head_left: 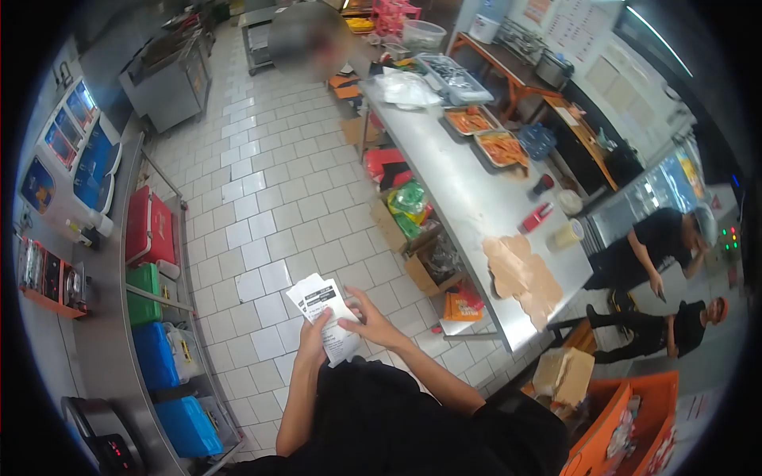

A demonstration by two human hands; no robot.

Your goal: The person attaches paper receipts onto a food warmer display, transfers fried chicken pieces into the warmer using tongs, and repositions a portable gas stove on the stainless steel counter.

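Note:
Several white printed paper slips [340, 339] are fanned out in front of my body, above the tiled floor. My left hand [314, 336] grips them along their left side, with the thumb lying on the front. On the right side, my right hand [369, 321] pinches the slips with its thumb, and its index finger is raised near their upper edge. Dark header bars and small print show on the top slips. The lower ends of the slips hang close to my black shirt.
A long steel table [452, 186] on the right bears food trays [502, 149], a red bottle [536, 216] and brown paper [524, 278]. Cardboard boxes [432, 262] lie beneath it. Two people stand at the far right. A steel counter [115, 317] runs along the left.

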